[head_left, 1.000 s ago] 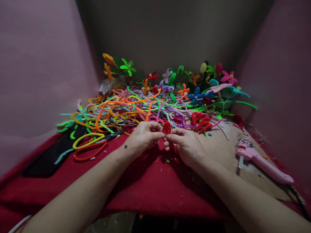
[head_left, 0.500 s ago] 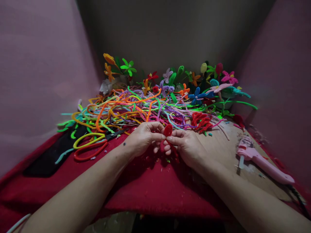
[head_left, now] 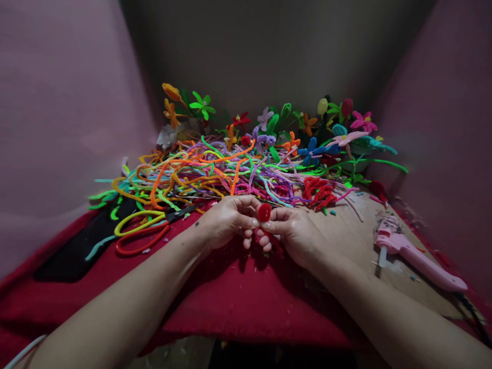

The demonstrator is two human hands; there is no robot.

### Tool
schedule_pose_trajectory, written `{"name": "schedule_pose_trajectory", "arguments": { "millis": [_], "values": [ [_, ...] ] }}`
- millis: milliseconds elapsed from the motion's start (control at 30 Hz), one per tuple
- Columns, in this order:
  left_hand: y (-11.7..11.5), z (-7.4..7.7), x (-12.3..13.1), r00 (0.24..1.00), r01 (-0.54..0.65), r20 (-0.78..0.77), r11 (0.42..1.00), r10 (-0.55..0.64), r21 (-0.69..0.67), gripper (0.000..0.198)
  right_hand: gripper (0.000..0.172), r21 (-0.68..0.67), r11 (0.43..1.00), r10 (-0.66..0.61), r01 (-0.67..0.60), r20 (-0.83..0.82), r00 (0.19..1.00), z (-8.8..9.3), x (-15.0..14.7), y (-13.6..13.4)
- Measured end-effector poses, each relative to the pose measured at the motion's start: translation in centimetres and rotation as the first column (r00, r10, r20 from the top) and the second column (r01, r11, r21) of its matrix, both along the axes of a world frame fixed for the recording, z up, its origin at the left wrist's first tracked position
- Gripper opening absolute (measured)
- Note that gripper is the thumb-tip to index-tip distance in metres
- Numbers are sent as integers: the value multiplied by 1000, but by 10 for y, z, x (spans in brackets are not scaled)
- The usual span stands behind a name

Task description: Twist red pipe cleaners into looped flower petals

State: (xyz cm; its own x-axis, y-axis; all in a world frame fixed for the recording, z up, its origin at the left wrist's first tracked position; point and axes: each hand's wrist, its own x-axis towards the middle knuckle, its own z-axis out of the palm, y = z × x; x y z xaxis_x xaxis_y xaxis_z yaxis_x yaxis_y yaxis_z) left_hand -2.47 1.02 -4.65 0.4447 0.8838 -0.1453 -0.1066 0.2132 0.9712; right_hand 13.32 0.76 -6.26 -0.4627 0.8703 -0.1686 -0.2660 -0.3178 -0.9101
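Between both hands, above the red cloth point(head_left: 246, 302), is a red fuzzy pipe cleaner point(head_left: 264, 212) bent into a small rounded loop. My left hand point(head_left: 232, 218) pinches its lower left side between thumb and forefinger. From the right, my right hand point(head_left: 295, 228) pinches the same piece, the two thumbs almost meeting. A further red length hangs below the right fingers, partly hidden. Scissors point(head_left: 142, 238) with one yellow and one red handle lie left of my left hand. Just beyond my right hand is a bundle of red pipe cleaners point(head_left: 319, 192).
A heap of colourful pipe cleaners point(head_left: 200, 171) spreads behind the hands, with finished fuzzy flowers point(head_left: 311, 151) along the back. A pink glue gun point(head_left: 415, 256) rests on a brown board point(head_left: 353, 246) at the right. A black flat object point(head_left: 73, 251) lies at the left.
The red piece between my fingers has turned from a tall upright petal shape to a shorter, rounder one. Both hands stay nearly in place, still pinching it.
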Motion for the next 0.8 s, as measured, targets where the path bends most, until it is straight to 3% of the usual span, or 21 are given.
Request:
{"name": "schedule_pose_trajectory", "arguments": {
  "millis": [367,633,800],
  "values": [
    [-4,8,-2,997,-52,-62,998,54,25,15,23,51,998,31,-27,-88,996,0,0,2],
    [-8,20,0,1000,20,22,997,-22,76,35,24,8,996,89,-89,-39,995,2,2,3],
    [-7,16,0,998,57,-38,993,-53,107,18,20,10,987,163,-163,-30,986,2,1,3]
  ]
}}
